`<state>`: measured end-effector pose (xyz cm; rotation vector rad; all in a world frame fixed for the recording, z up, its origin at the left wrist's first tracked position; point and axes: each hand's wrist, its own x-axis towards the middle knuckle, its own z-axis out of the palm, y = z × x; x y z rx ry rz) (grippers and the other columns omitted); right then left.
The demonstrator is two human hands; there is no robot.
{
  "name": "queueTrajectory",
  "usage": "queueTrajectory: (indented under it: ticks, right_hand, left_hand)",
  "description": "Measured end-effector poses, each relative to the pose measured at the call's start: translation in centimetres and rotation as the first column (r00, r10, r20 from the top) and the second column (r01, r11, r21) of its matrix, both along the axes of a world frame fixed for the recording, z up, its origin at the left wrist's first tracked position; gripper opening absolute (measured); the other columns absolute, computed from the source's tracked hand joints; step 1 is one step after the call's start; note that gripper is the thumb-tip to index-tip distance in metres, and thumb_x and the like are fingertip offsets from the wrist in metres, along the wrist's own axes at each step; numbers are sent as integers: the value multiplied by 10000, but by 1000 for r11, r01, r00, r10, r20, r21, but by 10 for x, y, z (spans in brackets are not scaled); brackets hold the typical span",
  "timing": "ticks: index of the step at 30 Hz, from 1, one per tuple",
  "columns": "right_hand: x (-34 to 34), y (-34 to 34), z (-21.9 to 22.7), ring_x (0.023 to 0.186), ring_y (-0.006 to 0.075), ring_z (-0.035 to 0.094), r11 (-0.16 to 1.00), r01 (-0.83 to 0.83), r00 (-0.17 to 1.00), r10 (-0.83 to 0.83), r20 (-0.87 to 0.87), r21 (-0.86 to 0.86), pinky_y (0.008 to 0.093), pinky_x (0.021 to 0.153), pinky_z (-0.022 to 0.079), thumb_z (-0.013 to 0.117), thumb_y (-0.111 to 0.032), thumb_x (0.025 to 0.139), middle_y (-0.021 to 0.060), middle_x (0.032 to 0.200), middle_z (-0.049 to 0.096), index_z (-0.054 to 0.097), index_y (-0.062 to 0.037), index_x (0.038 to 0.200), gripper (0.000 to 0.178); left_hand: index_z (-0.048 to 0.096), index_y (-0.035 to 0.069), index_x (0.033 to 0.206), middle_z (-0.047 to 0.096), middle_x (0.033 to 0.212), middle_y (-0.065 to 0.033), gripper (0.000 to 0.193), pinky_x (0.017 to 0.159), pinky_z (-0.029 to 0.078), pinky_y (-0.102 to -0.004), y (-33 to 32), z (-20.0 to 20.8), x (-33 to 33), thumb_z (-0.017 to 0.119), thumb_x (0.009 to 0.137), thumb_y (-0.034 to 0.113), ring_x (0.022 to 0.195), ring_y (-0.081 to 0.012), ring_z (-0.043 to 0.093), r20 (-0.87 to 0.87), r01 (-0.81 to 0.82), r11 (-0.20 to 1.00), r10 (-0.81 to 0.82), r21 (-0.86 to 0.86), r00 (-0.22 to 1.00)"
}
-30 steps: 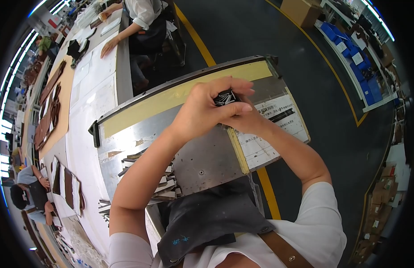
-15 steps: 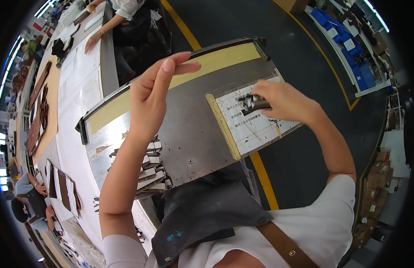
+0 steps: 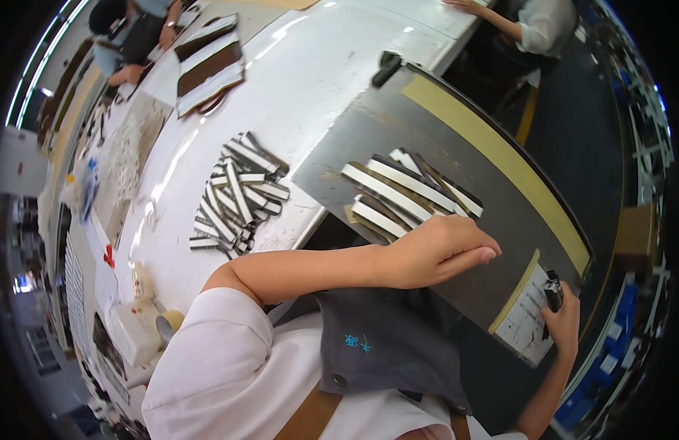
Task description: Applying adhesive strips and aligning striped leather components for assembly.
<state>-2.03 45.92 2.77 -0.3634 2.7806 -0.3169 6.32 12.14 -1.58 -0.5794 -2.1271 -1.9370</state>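
My left hand (image 3: 445, 251) hangs over the grey metal plate (image 3: 493, 205), beside a group of white-faced strips with dark edges (image 3: 401, 183). Its fingers are curled in and the thumb presses along them; whether anything is inside is hidden. At the right end of the plate, my right hand (image 3: 564, 320) grips a small dark object (image 3: 552, 291) with pale glints, too blurred to name. That hand is over a printed white sheet (image 3: 521, 323) with yellow tape along its edge. A second heap of similar strips (image 3: 240, 192) lies on the white table, left of the plate.
The long white table (image 3: 310, 81) bears folded brown-and-white pieces (image 3: 211, 66), a white plastic container (image 3: 134, 330) and a tape roll (image 3: 168, 324). A co-worker's arm (image 3: 493, 20) rests at the far edge; another person (image 3: 127, 37) works far left. Blue bins (image 3: 599, 352) stand at right.
The view has swung left, so more of the table and strips show. My left hand has lowered over the plate near the strips and its fingers have curled in. My right hand still holds the dark object.
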Motion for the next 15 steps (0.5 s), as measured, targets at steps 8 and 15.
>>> queueTrajectory:
  ticks: [8,15]
  right_hand:
    - [-56,-196,37,675,74,549,654,-16,914,316,254,-757,241,621,447,744,-213,809,-14,765,542,585,-23,1035,336]
    - [-62,-469,-4,536,111,555,586,-393,704,688,178,-709,269,548,464,672,-186,837,31,666,581,608,-3,931,216]
  left_hand:
    - [673,7,1084,679,909,-102,185,752,512,-331,-73,-4,55,546,990,103,863,-217,648,0,-294,955,294,32,956]
    - [657,-41,1074,684,922,-120,216,779,510,-319,-121,-20,87,488,1007,75,872,-228,655,37,-462,880,461,111,887]
